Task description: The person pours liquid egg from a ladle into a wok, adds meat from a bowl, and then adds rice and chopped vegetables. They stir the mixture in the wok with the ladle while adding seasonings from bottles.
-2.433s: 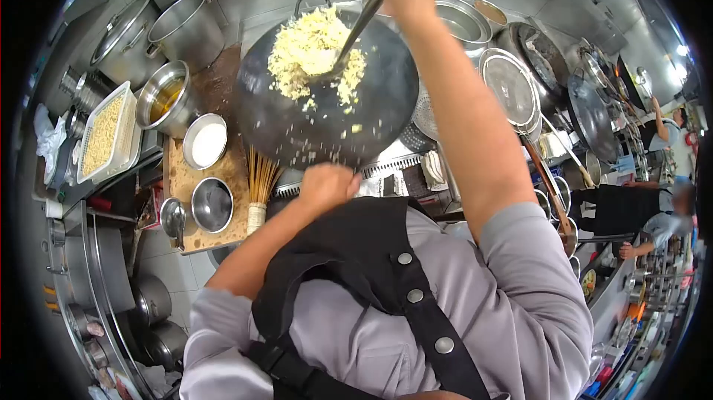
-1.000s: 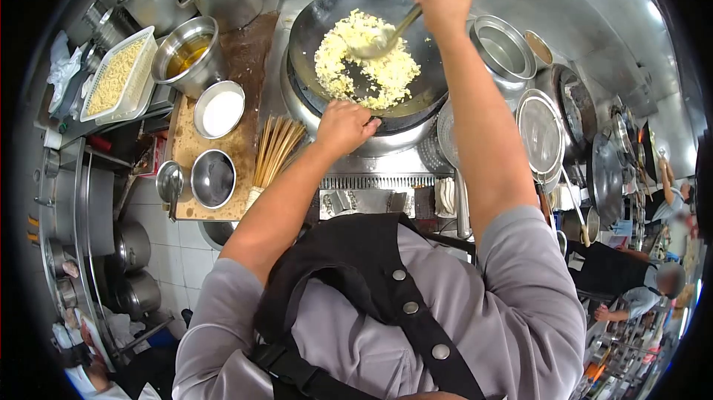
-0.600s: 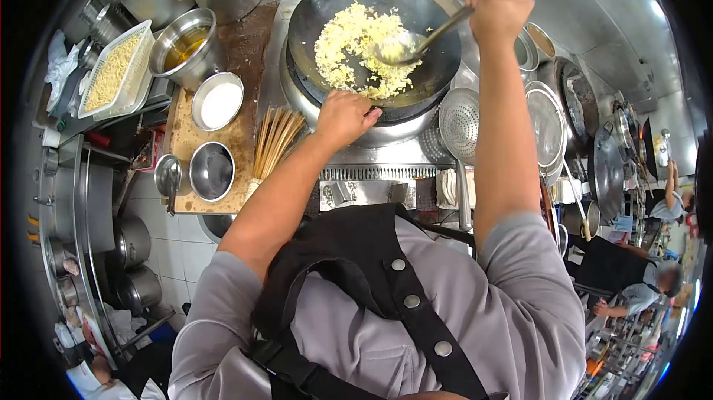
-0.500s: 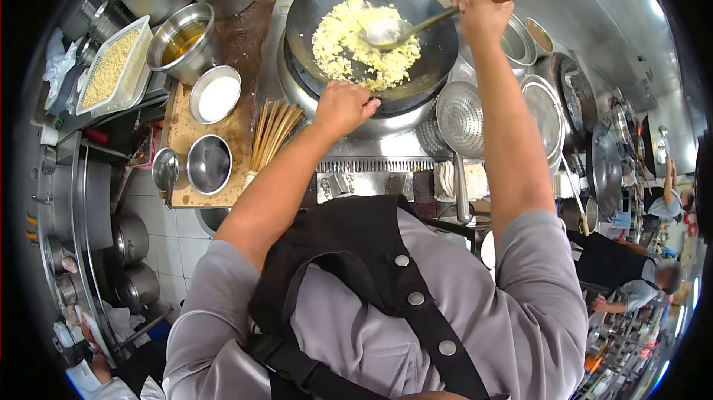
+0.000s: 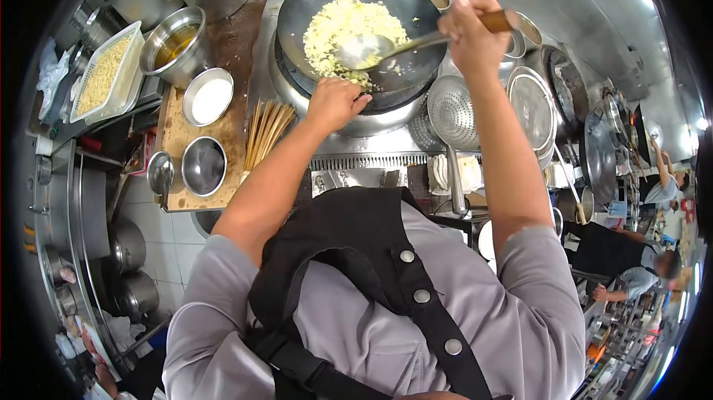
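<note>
A dark wok point(image 5: 303, 10) sits on the stove burner, holding yellowish fried rice point(image 5: 353, 17) piled toward its left and middle. My left hand point(image 5: 336, 105) is closed on the near edge of the wok; what part its fingers wrap is hidden under the hand. In my right hand point(image 5: 474, 34), above the wok's right side, is the wooden-ended handle of a ladle point(image 5: 416, 43). The ladle's bowl rests in the near part of the rice, blurred by motion, close to my left hand.
A perforated strainer point(image 5: 453, 114) lies right of the burner. Left are a bamboo brush point(image 5: 267, 132), a bowl of white powder point(image 5: 208, 97), an empty-looking metal bowl point(image 5: 204, 166), a pot of oil point(image 5: 174, 47) and a noodle basket point(image 5: 108, 77). Other people work far right.
My right hand has come down and slightly left, drawing the ladle toward the near side of the wok. The rice has shifted into a tighter heap. The view has shifted slightly.
</note>
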`<state>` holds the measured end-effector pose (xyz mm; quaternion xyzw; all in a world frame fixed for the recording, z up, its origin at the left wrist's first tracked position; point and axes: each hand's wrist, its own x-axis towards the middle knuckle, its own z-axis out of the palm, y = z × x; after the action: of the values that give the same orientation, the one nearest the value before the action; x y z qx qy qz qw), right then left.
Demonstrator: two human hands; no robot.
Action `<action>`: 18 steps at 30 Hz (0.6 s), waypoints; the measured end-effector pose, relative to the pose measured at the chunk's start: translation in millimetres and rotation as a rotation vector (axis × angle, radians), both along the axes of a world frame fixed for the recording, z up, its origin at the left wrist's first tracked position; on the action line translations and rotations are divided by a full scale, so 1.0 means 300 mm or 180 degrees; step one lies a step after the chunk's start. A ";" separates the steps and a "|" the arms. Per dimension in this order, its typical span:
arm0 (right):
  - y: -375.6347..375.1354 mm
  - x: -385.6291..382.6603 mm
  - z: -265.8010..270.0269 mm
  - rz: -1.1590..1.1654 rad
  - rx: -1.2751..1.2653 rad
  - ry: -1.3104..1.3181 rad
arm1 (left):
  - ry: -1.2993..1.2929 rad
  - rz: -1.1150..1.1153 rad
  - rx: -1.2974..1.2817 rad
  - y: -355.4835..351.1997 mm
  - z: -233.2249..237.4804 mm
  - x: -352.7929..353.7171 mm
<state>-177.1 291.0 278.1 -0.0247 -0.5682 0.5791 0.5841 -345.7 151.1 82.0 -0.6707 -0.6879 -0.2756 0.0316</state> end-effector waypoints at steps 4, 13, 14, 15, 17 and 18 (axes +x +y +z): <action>-0.064 -0.123 0.012 0.0185 0.0009 0.0139 | -0.0195 -0.0017 0.0387 0.005 -0.023 -0.018; 0.043 -0.342 -0.039 -0.0190 0.0740 -0.0210 | -0.0211 -0.0191 0.0559 0.003 -0.026 -0.015; 0.076 -0.376 -0.097 -0.0452 0.0683 -0.0343 | -0.0215 -0.0181 0.0554 0.002 -0.026 -0.015; 0.082 -0.402 -0.101 -0.0366 0.0639 -0.0450 | -0.0203 -0.0234 0.0477 0.000 -0.025 -0.016; 0.113 -0.424 -0.030 -0.0429 0.0490 -0.0382 | -0.0179 -0.0251 0.0422 0.009 -0.018 -0.019; 0.104 -0.425 0.025 -0.0525 0.0310 -0.0325 | -0.0223 -0.0235 0.0456 0.002 -0.022 -0.010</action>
<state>-304.5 322.1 285.7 -0.0725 -0.6208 0.4987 0.6006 -348.6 151.7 75.3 -0.6816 -0.6419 -0.3484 0.0453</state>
